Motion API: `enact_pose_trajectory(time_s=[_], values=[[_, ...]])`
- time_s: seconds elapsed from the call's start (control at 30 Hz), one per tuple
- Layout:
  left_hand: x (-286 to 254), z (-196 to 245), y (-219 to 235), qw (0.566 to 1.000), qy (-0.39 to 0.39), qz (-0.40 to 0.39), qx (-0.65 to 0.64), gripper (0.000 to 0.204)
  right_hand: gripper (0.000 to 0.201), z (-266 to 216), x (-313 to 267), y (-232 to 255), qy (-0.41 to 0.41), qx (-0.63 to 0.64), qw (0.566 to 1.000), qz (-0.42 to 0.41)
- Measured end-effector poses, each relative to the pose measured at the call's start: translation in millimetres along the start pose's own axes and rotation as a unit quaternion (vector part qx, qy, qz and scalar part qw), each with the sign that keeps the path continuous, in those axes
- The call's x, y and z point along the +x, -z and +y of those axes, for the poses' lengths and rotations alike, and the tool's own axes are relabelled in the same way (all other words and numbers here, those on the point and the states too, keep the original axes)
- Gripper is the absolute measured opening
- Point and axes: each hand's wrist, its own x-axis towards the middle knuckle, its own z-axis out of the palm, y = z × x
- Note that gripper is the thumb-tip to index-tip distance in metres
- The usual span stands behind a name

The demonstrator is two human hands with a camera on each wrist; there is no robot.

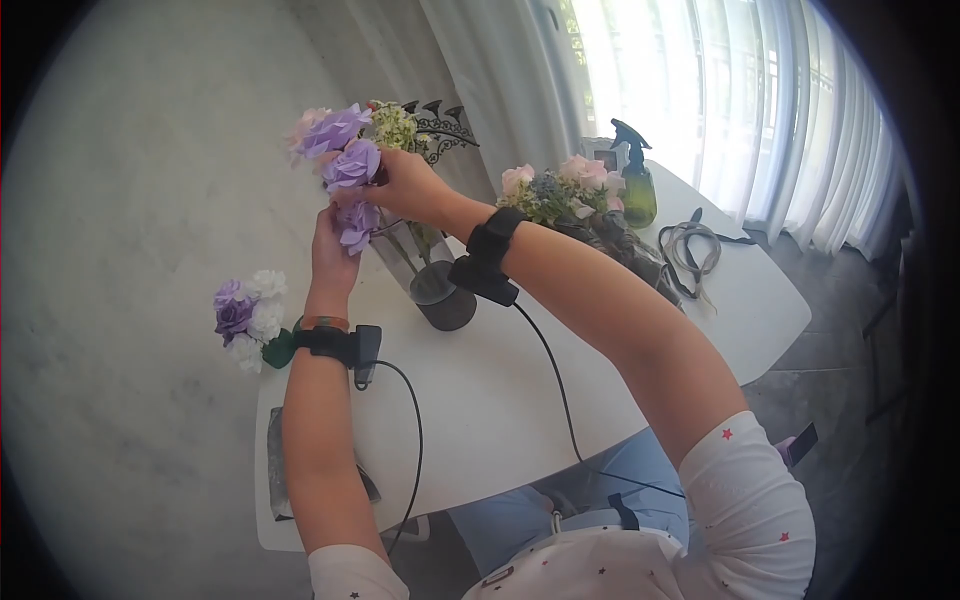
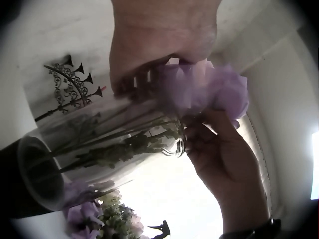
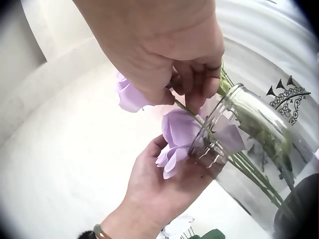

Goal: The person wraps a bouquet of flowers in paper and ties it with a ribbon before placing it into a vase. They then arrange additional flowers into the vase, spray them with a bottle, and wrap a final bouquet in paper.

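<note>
A tall glass vase (image 1: 428, 262) with a dark base stands on the white table, green stems (image 3: 261, 179) inside it. At its mouth, my left hand (image 1: 333, 250) curls round a low purple flower (image 3: 178, 134), fingers right at the glass rim. Just above, my right hand (image 1: 415, 187) pinches a thin green stem (image 3: 181, 104) between thumb and fingers, beside another purple flower (image 1: 352, 165). More purple blooms (image 1: 335, 130), pale pink petals and small yellow-green flowers (image 1: 395, 128) cluster over the vase. In the left wrist view the blooms partly hide the right fingertips (image 2: 199, 130).
White and purple flowers (image 1: 250, 315) stand at the table's left. At right are a wrapped pink bouquet (image 1: 575, 190), a green spray bottle (image 1: 640, 185) and a coil of ribbon (image 1: 690, 250). A dark scrolled metal ornament (image 1: 440, 130) rises behind the vase. Cables hang from both wrists.
</note>
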Motion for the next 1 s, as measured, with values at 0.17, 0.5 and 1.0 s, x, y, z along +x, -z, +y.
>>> enact_pose_trajectory(time_s=[0.17, 0.5, 1.0], values=[[-15.9, 11.1, -20.4, 0.999, -0.009, 0.009, 0.031, 0.040, 0.042, -4.1, -0.1, 8.7, -0.028, -0.016, 0.999, -0.020], [-26.3, 9.9, -24.4, 0.896, -0.090, -0.022, 0.434, 0.065, 0.030, -6.7, -11.2, 2.5, 0.041, -0.067, 0.995, 0.059], [-8.4, 11.4, 10.5, 0.876, -0.108, 0.013, 0.470, 0.042, 0.024, 12.2, -16.8, -12.8, 0.132, -0.177, 0.975, 0.015]])
